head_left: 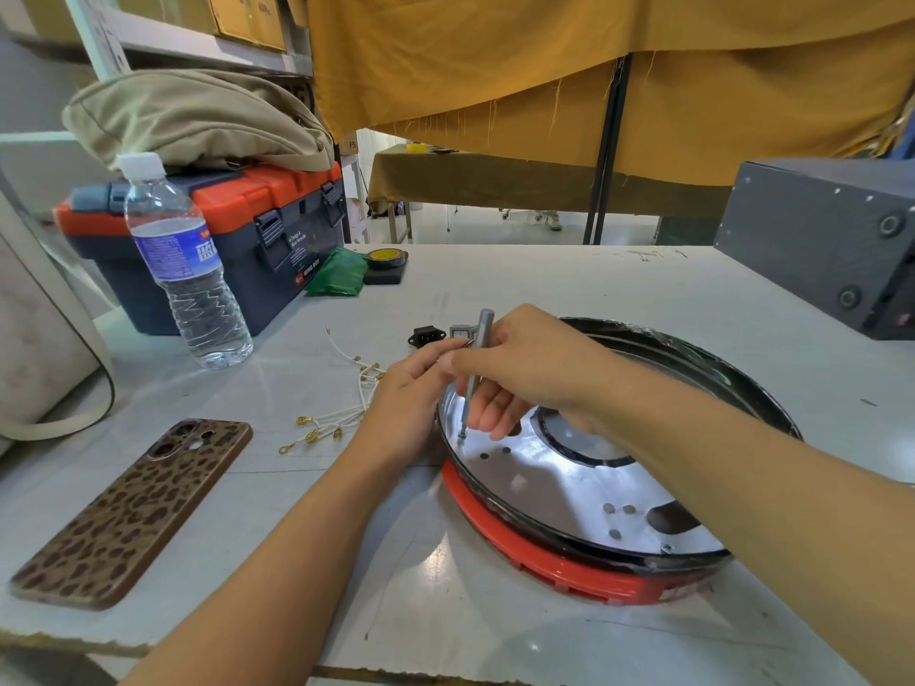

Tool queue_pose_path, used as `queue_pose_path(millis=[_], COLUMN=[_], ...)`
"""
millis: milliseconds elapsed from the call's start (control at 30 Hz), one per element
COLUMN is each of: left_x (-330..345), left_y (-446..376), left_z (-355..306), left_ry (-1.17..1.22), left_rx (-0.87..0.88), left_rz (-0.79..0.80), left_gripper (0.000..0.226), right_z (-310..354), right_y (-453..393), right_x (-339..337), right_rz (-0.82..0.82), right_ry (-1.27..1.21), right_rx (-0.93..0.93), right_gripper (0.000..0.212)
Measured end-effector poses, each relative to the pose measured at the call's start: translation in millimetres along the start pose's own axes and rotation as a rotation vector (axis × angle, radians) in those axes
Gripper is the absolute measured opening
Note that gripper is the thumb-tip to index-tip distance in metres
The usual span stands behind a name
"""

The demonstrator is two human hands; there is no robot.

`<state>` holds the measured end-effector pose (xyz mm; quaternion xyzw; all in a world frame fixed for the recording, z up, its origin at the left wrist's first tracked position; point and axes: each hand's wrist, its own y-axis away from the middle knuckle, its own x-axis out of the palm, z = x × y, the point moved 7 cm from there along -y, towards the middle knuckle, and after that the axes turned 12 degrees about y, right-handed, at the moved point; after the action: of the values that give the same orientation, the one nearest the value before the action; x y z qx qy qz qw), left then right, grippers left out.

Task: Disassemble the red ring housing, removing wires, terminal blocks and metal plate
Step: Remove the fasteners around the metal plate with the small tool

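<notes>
Red ring housing (pixel 559 569) lying flat on the desk (pixel 495 284), right of centre, with the shiny metal plate (pixel 559 482) seated inside its black rim and facing up. Slim grey screwdriver (pixel 476 368) standing nearly upright, long axis tilted slightly so the top leans away and right, tip planted on a screw (pixel 462 434) at the plate's near-left edge, directly below the fingers. Right hand (pixel 525 373) reaching in from the right across the housing, fingers curled round the upper shaft in a pinch. Left hand (pixel 411 388) coming from the left, just beside the rim, fingertips closed on the same shaft and meeting the right hand near the top; exact contact partly hidden behind the right hand. Both hands equally near the screw, the right one apparently the driving hand, the left one steadying. Judged step: loosening a plate fastener, the turn depending on the shaft staying in line with the screw beneath. White wires (pixel 341 413) with brass end lugs loose on the desk left of the housing, and a black socket (pixel 427 335) and a small grey block (pixel 461 332) behind the hands, all apart from the housing. Another screw (pixel 667 548) visible at the plate's near-right edge, so the plate is judged not yet free.
</notes>
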<state>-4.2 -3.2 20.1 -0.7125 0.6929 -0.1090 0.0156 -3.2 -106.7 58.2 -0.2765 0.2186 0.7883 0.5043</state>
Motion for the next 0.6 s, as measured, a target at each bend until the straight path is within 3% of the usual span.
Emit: queue_pose_path(millis=[233,600], left_x=[0,-1], left_y=[-2,-3], left_z=[3,2], left_ry=[0.035,-0.018], left_rx=[0.030,0.059], left_rz=[0.031,0.054], left_gripper=[0.022,0.027], right_z=[18,18], right_y=[3,-3], right_x=[-3,1], right_rz=[-0.191,0.043], right_ry=[0.487,0.389], right_rx=[-0.118,-0.118], right_gripper=[0.041,0.038])
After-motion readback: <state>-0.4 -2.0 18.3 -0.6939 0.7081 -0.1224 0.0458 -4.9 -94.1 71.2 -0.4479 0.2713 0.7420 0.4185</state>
